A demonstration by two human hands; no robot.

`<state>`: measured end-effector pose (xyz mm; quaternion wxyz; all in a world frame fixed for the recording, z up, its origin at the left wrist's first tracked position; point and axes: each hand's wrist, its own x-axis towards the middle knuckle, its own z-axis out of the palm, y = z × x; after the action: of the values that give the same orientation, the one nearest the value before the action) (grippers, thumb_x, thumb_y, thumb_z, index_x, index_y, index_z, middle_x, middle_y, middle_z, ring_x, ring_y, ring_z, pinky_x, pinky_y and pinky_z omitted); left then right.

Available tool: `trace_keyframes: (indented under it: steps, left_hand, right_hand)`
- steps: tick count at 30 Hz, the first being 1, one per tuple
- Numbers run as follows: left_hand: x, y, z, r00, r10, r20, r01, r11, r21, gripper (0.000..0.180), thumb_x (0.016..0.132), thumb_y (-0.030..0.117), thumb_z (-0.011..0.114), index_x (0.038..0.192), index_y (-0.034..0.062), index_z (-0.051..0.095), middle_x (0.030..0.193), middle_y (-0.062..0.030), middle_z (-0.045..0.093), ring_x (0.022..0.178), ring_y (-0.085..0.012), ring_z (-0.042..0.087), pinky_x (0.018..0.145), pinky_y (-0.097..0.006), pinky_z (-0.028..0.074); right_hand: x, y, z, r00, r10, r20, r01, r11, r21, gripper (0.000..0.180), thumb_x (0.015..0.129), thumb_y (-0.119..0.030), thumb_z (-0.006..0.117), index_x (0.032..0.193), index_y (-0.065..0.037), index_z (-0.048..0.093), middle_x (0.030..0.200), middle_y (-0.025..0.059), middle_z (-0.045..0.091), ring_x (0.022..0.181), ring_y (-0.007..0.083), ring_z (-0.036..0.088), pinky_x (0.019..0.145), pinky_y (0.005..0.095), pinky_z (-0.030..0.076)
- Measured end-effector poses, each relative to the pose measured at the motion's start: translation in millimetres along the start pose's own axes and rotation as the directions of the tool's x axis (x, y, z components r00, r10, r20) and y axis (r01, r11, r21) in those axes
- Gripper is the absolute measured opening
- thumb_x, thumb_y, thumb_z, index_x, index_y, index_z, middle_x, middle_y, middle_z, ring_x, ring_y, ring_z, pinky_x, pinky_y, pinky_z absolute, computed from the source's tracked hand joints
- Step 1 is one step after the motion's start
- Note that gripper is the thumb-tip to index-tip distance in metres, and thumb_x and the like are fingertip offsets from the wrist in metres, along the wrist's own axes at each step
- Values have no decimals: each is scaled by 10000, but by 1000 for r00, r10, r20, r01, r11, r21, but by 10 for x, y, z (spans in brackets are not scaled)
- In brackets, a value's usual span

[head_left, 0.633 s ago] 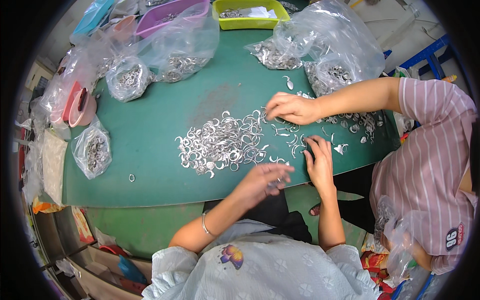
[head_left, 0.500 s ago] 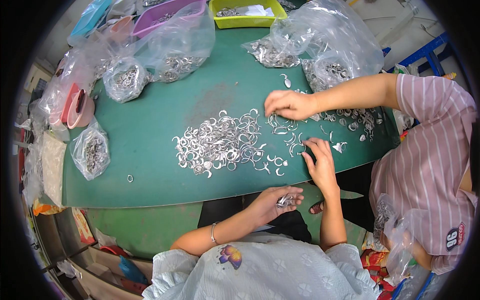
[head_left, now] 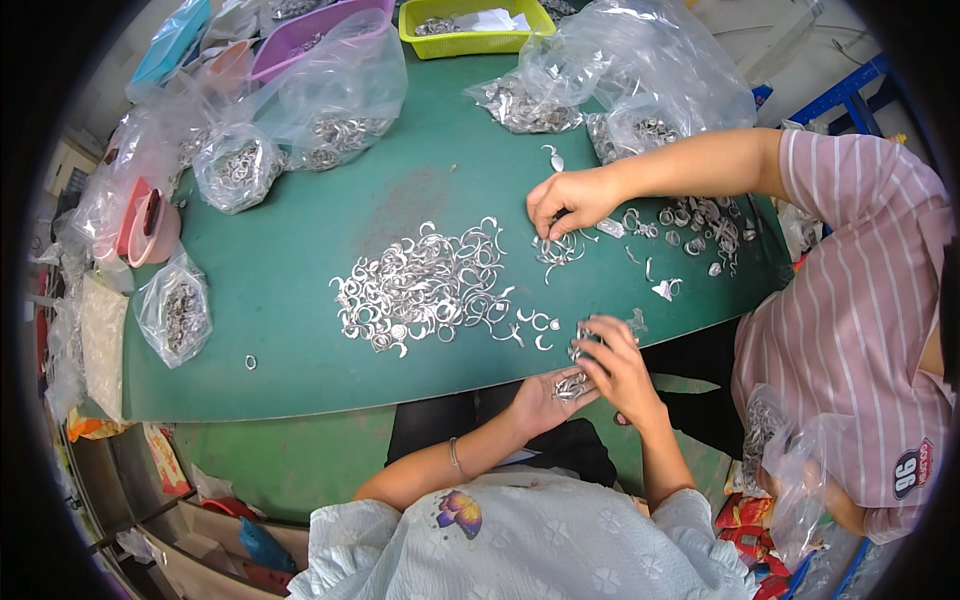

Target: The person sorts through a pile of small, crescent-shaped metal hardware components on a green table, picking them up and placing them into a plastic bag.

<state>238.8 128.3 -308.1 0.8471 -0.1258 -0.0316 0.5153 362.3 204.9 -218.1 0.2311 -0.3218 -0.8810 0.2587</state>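
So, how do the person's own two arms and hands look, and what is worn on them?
Both forearms are bare, with no gloves. The left hand has a thin bracelet around its wrist. The right hand shows no jewellery that I can tell. Short sleeves of a pale blue garment with a faint flower pattern and a butterfly patch cover the upper arms.

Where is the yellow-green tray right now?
In the head view, the yellow-green tray sits at the far edge of the green table, slightly left of centre, between the purple tray and clear plastic bags.
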Motion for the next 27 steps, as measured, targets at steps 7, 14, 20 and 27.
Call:
trace_keyframes:
  steps: [7, 14, 20, 27]
  left_hand:
    - [66, -36, 112, 986, 12, -169, 11, 990, 139, 305, 926, 203, 380, 1117, 15, 524, 1114, -121, 570, 1050, -217, 540, 966, -382, 414]
    - [111, -53, 10, 958, -71, -277, 120, 979, 164, 312, 881, 120, 528, 1145, -46, 517, 870, -72, 572, 848, -193, 580, 890, -362, 480]
    - [-14, -1, 154, 948, -94, -304, 223, 878, 424, 273, 893, 117, 522, 1114, -38, 568, 918, -88, 594, 834, -176, 589, 805, -310, 503]
    - [-37, -19, 102, 913, -158, -377, 287, 905, 315, 318, 908, 199, 512, 1092, -54, 567, 946, -101, 596, 818, -176, 578, 758, -303, 492]
  right_hand:
    - [-280, -201, 67, 994, -65, -82, 83, 970, 229, 208, 654, 40, 671, 855, 25, 618, 1025, 153, 578, 1059, 338, 533, 878, 401, 444]
    - [409, 138, -43, 926, 156, -343, -132, 987, 92, 169, 767, 35, 568, 933, 29, 602, 966, 147, 601, 919, 283, 562, 823, 337, 432]
    - [655, 261, 31, 918, 125, -376, -179, 977, -115, 175, 778, -8, 582, 952, 3, 601, 903, 139, 576, 848, 321, 537, 758, 392, 439]
    - [941, 329, 224, 842, 278, -462, -404, 893, -199, 177, 790, -82, 598, 961, -43, 625, 851, 134, 574, 820, 317, 554, 712, 410, 440]
